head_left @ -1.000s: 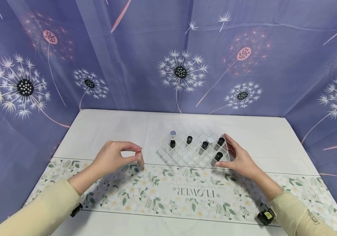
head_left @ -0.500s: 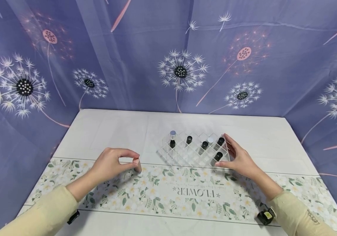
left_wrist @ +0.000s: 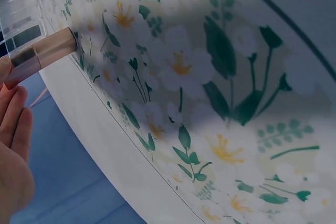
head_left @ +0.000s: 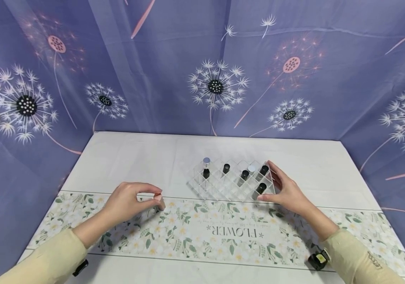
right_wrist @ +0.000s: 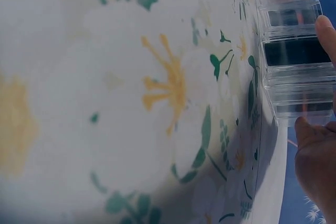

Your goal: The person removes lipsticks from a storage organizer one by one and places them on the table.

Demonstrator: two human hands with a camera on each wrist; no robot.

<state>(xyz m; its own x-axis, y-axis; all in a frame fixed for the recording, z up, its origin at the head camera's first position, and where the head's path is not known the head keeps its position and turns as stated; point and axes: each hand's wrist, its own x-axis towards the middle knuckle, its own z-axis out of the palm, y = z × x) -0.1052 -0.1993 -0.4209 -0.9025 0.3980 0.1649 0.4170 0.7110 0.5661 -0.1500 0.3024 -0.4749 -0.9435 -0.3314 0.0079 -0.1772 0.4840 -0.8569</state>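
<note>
In the head view my left hand [head_left: 126,201] pinches the upper end of a small pinkish-beige lipstick [head_left: 161,203] between thumb and fingers. The left wrist view shows this lipstick [left_wrist: 44,56] as a two-part tube, its far end close to the floral cloth; whether it touches is unclear. My right hand [head_left: 289,193] holds the right end of a clear rack [head_left: 220,193] with diamond-shaped compartments, thumb at the front corner and fingers behind. Several tubes stand in the rack, among them a black-capped tube [head_left: 261,188] near my right thumb and a silver-capped one [head_left: 207,161] at the left.
A floral runner [head_left: 174,236] with the upside-down word FLOWER crosses the white table [head_left: 135,154]. Behind rises a purple dandelion-print curtain [head_left: 160,79], which also closes off both sides. A black device [head_left: 318,260] sits at the right wrist.
My left hand has moved left and toward me with the lipstick, away from the rack. The right hand stays on the rack's right end.
</note>
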